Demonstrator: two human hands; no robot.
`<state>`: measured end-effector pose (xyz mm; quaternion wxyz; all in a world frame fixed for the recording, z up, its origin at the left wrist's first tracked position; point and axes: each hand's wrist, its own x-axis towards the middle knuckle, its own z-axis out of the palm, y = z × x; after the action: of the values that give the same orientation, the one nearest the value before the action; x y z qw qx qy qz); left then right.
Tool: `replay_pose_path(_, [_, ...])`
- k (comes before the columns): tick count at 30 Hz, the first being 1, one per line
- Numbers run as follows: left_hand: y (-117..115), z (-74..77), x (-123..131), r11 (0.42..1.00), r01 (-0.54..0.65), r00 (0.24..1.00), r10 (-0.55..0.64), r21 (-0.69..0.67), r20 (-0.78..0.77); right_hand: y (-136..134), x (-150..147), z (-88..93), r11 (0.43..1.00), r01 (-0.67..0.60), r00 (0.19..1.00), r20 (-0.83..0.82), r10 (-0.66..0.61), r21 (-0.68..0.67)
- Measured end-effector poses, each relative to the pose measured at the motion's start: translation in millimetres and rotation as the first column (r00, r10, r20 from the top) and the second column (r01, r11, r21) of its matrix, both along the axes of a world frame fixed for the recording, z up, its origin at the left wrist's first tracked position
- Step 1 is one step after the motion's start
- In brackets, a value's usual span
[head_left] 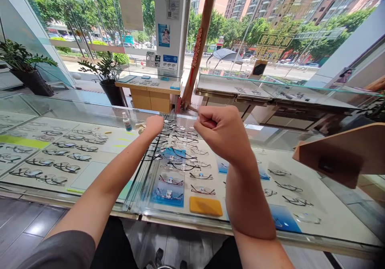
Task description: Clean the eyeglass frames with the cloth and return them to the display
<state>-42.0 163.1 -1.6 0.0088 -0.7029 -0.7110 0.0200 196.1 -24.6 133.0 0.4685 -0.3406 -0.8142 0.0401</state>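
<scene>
My left hand [155, 124] is closed near the far edge of the glass display counter [141, 217]. Its fingers face away, so what they hold, if anything, is hidden. Just left of it are a pale crumpled item [140, 128], perhaps cloth, and a small white spray bottle [126, 122] with a blue label. Raised above the counter, my right hand [221, 128] is curled into a fist, thumb side showing; I cannot make out anything inside it. Between my forearms lie rows of dark-framed eyeglasses [183, 166], close together. A yellow-orange case [205, 206] lies nearer me.
More eyeglasses [61, 166] fill the left section. A brown wooden object [333, 152] juts over the counter at right. Beyond stand a potted plant [111, 88], a wooden trunk [200, 40], a small display table [150, 86] and another glass showcase [255, 88] by the windows.
</scene>
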Motion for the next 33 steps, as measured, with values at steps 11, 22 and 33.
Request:
replay_pose_path(11, [-16.1,41.7,-9.4,0.988,-0.034,0.996,0.022,0.149,0.082,0.8,0.5,-0.4,1.000,-0.013,1.000,-0.018,0.013,-0.015])
replay_pose_path(22, [-70.5,114.2,-16.4,0.953,0.136,0.319,-0.302,0.272,0.899,13.7,-3.5,-1.0,0.972,0.088,0.995,-0.026,-0.096,-0.219])
replay_pose_path(33, [-117.9,135.4,9.2,0.861,0.445,-0.042,-0.254,0.246,0.966,28.4,-3.5,-9.6,0.980,-0.016,0.988,-0.152,-0.015,-0.200])
